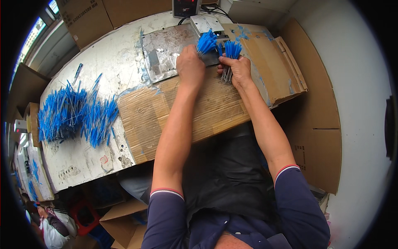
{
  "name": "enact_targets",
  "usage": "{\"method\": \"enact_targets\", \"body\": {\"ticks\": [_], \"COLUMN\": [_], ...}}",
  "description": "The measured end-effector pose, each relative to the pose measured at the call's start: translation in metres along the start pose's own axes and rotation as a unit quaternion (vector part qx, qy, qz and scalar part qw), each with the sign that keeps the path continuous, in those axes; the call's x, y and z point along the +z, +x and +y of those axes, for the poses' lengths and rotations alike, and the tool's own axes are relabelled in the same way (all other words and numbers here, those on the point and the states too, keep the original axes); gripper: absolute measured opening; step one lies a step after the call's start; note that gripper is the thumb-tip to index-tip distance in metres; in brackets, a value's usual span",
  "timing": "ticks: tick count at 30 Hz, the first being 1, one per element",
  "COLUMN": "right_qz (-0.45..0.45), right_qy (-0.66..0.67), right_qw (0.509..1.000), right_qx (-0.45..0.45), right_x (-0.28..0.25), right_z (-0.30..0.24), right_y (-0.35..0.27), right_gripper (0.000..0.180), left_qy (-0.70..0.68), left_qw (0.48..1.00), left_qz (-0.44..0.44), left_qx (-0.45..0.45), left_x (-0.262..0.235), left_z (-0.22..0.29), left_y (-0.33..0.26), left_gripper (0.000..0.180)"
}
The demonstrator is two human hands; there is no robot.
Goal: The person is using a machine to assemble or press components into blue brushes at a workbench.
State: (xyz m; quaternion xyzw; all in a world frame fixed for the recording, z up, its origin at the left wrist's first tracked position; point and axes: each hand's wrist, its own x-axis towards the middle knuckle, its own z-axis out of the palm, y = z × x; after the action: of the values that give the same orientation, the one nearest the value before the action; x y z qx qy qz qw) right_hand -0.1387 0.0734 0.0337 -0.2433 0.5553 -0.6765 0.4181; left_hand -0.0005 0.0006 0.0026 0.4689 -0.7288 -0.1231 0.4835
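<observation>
My left hand (191,66) is closed at the wire ends of a bunch of thin wire-stemmed brushes (207,41), their blue heads fanning up and to the right. To its right, my right hand (239,68) grips a second bunch of blue brushes (232,49). Those stand nearly upright, with bare wire stems poking out below the fingers. A separate blue piece (219,50) shows by the right thumb. Both hands are above the far part of the bench, at a metal plate (170,45). Most of the left fingers are hidden behind the hand.
A large loose pile of blue brushes (66,110) lies on the white bench (95,159) at the left. Flattened cardboard (153,120) covers the near edge. A metal box (206,24) and a red-lit display (185,8) stand behind. Cardboard (313,103) lines the right side; another person (58,228) is at lower left.
</observation>
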Motion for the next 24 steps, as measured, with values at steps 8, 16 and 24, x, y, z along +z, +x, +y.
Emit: {"method": "enact_targets", "body": {"ticks": [8,16,24], "right_qz": [-0.010,-0.005,0.045], "right_qy": [-0.002,-0.071,-0.158], "right_qw": [1.000,0.997,0.986], "right_qx": [0.018,0.020,-0.020], "right_x": [0.001,0.009,0.026], "right_z": [-0.004,-0.003,0.003], "right_y": [0.004,0.012,0.014], "right_gripper": [0.009,0.011,0.012], "left_qy": [0.035,-0.035,-0.042], "left_qw": [0.999,0.994,0.995], "left_qz": [-0.020,0.040,0.042], "left_qx": [0.009,-0.093,-0.081], "left_x": [-0.003,-0.005,-0.004], "left_z": [0.004,0.002,-0.001], "left_y": [-0.001,0.001,0.001], "left_gripper": [0.022,0.014,0.016]}}
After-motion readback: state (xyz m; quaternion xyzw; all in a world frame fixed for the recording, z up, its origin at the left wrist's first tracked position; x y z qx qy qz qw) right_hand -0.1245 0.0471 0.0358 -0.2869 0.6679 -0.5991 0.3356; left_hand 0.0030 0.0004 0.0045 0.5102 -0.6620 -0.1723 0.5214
